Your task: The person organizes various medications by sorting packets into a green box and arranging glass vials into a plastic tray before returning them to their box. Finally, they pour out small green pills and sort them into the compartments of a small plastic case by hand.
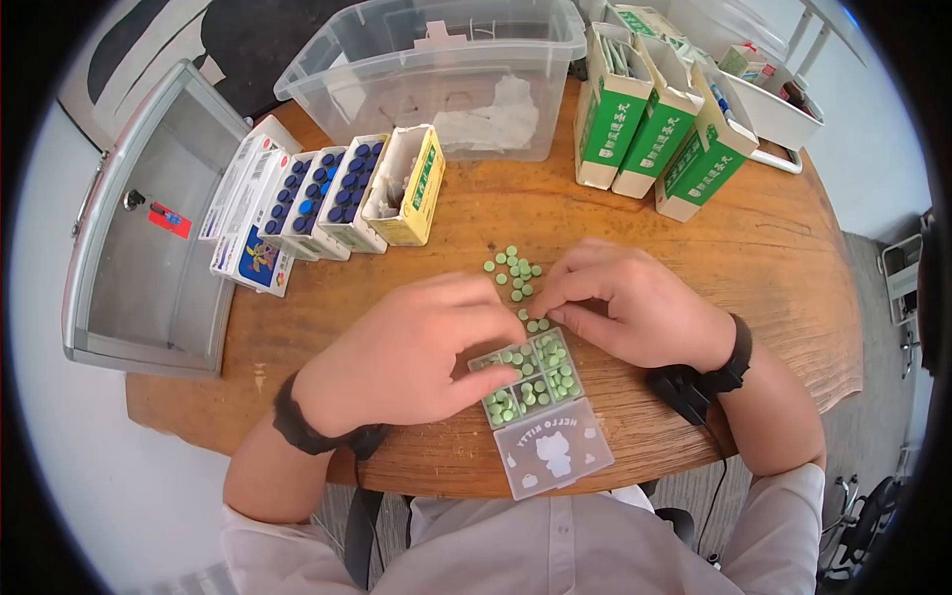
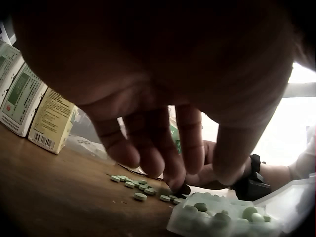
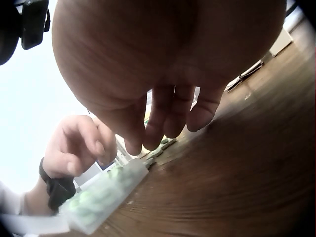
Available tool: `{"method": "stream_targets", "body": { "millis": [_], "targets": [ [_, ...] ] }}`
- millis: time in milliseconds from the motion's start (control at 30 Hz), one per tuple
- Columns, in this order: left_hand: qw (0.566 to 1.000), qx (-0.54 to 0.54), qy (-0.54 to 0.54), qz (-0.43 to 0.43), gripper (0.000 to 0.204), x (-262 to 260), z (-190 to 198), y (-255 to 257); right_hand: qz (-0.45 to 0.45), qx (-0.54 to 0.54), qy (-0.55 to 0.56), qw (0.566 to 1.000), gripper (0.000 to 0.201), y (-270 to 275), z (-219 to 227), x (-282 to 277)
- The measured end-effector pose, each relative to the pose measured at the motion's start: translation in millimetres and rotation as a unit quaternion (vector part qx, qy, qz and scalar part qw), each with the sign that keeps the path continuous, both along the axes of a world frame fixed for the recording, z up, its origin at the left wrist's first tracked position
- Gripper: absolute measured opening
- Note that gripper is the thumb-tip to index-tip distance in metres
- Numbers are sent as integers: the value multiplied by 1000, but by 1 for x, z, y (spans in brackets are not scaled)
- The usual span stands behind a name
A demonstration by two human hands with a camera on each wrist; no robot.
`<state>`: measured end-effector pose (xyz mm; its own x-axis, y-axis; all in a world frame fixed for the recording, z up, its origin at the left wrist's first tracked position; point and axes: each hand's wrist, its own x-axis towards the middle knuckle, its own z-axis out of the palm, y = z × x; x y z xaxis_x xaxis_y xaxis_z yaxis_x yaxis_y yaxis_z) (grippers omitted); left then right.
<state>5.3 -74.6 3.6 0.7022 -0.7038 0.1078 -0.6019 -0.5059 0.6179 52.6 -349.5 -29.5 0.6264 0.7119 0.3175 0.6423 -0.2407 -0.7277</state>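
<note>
A clear divided pill box [image 1: 536,382] with its lid [image 1: 553,451] folded back holds green tablets in several compartments. More green tablets [image 1: 519,268] lie loose on the wood beyond it. My left hand [image 1: 412,347] hovers over the box's left side with loosely bent fingers, its thumb above the compartments; no tablet shows in its grasp. At the box's far right corner, my right hand [image 1: 635,302] has its fingertips low beside loose tablets [image 1: 536,324]. Its fingers point down in the right wrist view; whether they touch a tablet is unclear.
Opened boxes of blue-capped vials [image 1: 354,183] and a yellow carton [image 1: 421,188] stand left of centre, beside a clear-doored case [image 1: 164,228]. A clear plastic bin [image 1: 436,89] is at the back. Green-and-white cartons [image 1: 654,129] stand back right, near a white tray [image 1: 783,114].
</note>
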Motion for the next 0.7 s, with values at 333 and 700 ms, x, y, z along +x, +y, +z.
{"method": "stream_targets", "body": {
  "millis": [333,700],
  "targets": [
    [999,45,12,-18,65,-4,-1,-7,17,-53,-25,998,23,-5,-8,4],
    [996,17,-31,79,17,18,-17,13,8,-55,-49,997,23,-4,-7,3]
  ]
}}
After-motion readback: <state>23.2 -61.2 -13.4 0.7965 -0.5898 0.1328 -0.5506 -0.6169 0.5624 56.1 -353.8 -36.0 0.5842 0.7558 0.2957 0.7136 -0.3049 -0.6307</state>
